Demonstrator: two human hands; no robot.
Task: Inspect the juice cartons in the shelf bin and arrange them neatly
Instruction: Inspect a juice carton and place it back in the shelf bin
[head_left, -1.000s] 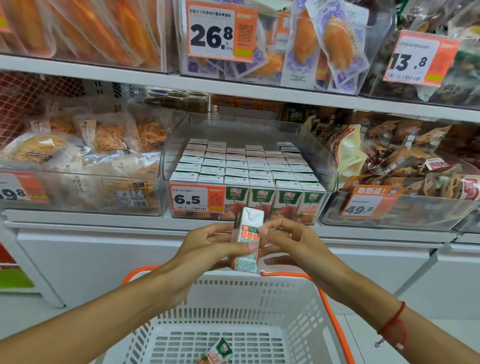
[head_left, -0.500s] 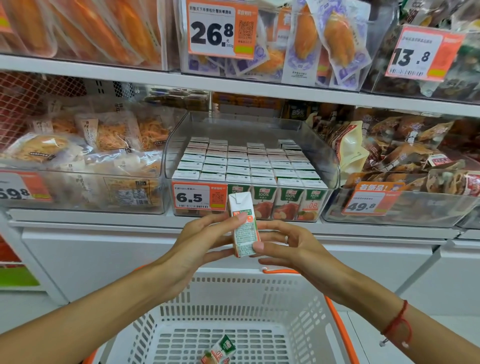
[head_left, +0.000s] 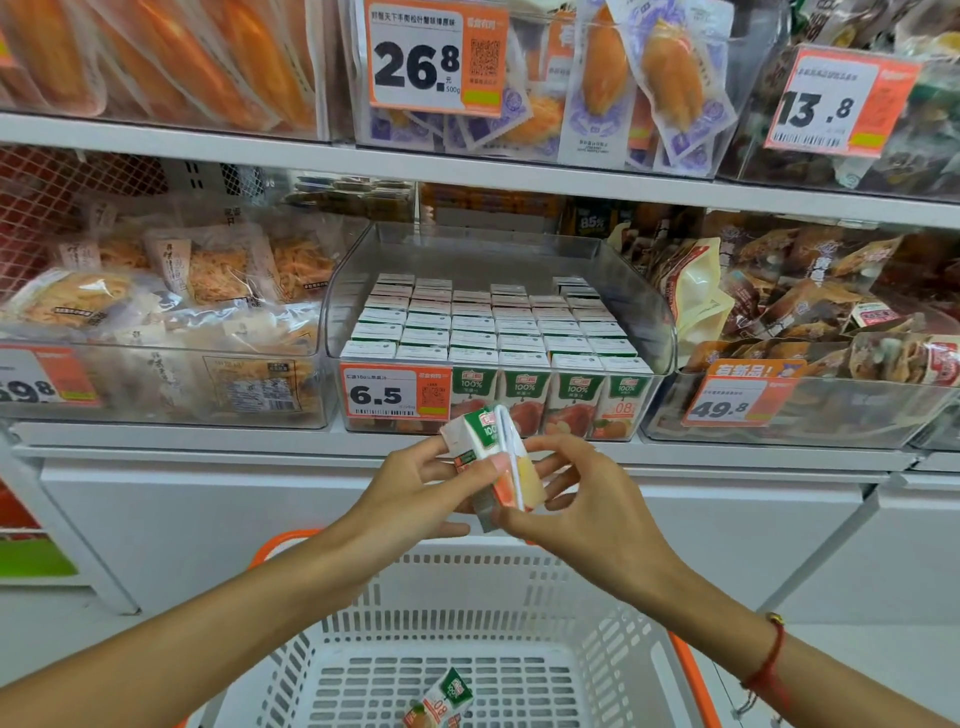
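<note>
Both hands, the left hand (head_left: 415, 486) and the right hand (head_left: 576, 493), grasp one small white-and-green juice carton (head_left: 491, 457), tilted, near the clear plastic shelf bin (head_left: 660, 322). The pinch looks light; it may slip into the white plastic basket (head_left: 519, 582) below.

1. Held carton (head_left: 493, 457): white, with a green top band and orange-yellow fruit print.
2. Bin cartons (head_left: 498, 332): white tops edged in green; the front row shows green bands above red-orange fruit.
3. Bin (head_left: 644, 312): clear.
4. Price tag (head_left: 395, 392): white and orange, with black "6.5".
5. Basket (head_left: 519, 587): white lattice with an orange rim.
6. Wrist cord (head_left: 769, 665): red.
7. Shelf (head_left: 208, 156): white.
</note>
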